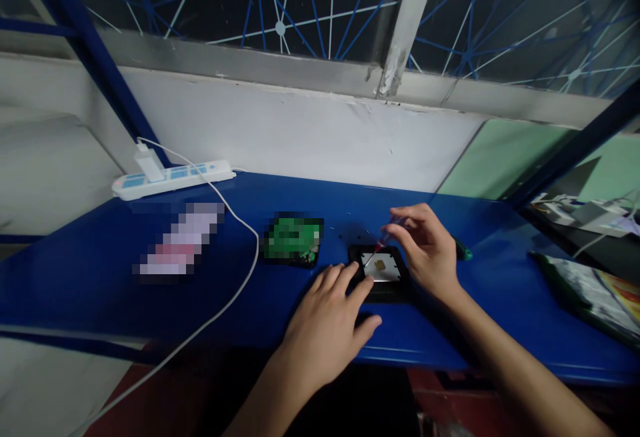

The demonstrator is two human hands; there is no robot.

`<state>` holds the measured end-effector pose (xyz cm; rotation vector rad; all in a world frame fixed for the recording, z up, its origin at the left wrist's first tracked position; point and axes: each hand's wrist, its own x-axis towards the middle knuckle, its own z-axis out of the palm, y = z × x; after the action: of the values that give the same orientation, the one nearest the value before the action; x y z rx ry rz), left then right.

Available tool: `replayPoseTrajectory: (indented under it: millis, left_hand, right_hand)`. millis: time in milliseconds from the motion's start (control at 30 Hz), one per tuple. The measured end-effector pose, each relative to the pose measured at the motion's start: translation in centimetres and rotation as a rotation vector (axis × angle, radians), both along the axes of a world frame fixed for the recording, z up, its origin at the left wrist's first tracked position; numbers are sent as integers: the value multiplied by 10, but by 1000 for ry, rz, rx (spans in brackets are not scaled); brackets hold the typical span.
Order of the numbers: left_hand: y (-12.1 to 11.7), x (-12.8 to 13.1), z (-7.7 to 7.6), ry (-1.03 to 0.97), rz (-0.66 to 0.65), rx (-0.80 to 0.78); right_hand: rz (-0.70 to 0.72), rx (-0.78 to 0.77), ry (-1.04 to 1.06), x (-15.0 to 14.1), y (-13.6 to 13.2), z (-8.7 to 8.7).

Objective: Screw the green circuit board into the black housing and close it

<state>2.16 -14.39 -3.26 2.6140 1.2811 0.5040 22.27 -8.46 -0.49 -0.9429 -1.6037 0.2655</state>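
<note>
A black device with a silver metal plate [389, 271] on it lies flat near the front edge of the blue desk. My right hand [431, 250] grips a small screwdriver [383, 239] with a translucent, reddish handle. Its thin shaft slants down to the left, and the tip meets the plate's left part; whether it sits in a screw is too small to tell. My left hand [327, 320] is spread palm down, fingertips against the device's left edge and corner. Left of the device lies a partly blurred green circuit board [291, 240] with black beneath it.
A white power strip [175, 180] with a plugged-in charger stands at the back left; its white cable [255, 250] curves across the desk. A blurred pale item [183, 243] lies left. Tiny bits lie behind the device. A dark green object [463, 250] and a shiny packet [595, 290] are right.
</note>
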Motion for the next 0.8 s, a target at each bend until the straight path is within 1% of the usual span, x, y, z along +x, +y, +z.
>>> replayPoseTrajectory:
  millis: [133, 200, 267, 333, 500, 567, 700, 800]
  left_hand:
    - [0, 1, 1, -2, 3, 5]
    - [0, 1, 1, -3, 1, 4]
    - [-1, 1, 1, -3, 1, 3]
    - [-1, 1, 1, -5, 3, 4]
    - [0, 0, 0, -10, 5, 11]
    - [0, 0, -1, -7, 6, 15]
    - [0, 0, -1, -7, 2, 23]
    - [-1, 0, 0, -6, -2, 20]
  right_hand:
    - [56, -144, 42, -1, -4, 0]
    - [95, -181, 41, -1, -5, -1]
    - [117, -174, 29, 0, -6, -1]
    - [121, -134, 13, 0, -5, -1]
    - [35, -3, -30, 0, 0, -2]
    - [40, -31, 7, 0, -1, -3]
    - [107, -174, 48, -1, -5, -3]
    - [156, -171, 24, -1, -8, -2]
